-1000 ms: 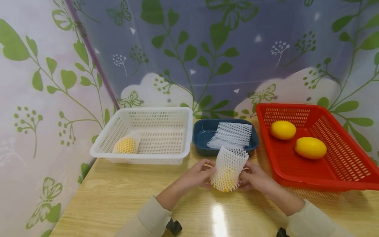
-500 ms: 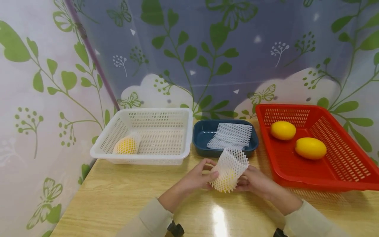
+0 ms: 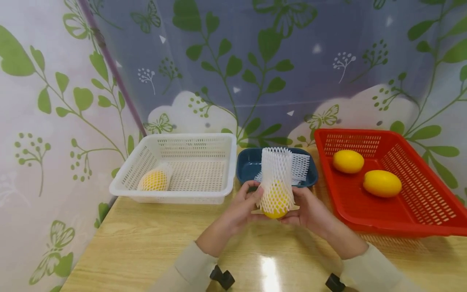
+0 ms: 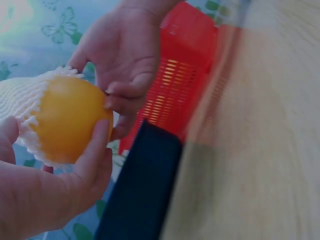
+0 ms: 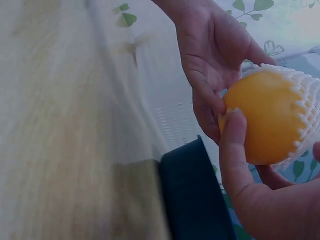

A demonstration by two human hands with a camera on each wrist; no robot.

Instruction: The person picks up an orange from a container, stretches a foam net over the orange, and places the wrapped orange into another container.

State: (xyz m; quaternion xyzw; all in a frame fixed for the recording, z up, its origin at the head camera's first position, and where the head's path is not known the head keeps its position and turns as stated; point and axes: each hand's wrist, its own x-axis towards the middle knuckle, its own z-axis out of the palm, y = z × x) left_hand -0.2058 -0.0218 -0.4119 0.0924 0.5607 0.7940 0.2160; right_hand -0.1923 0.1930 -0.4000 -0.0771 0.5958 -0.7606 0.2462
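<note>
Sleeving step in hand, I'd judge, partly done. I see left hand [image 3: 242,205] and right hand [image 3: 308,209] both grasping the yellow fruit [image 3: 275,213], fingers curled against its sides, on the near side of the blue tray [image 3: 249,162]. Net sleeve [image 3: 276,164] covers the upper part; both wrist views show the bottom end bare. Next move, I reckon, calls for easing the net's edge down over that end, grip kept.
</note>
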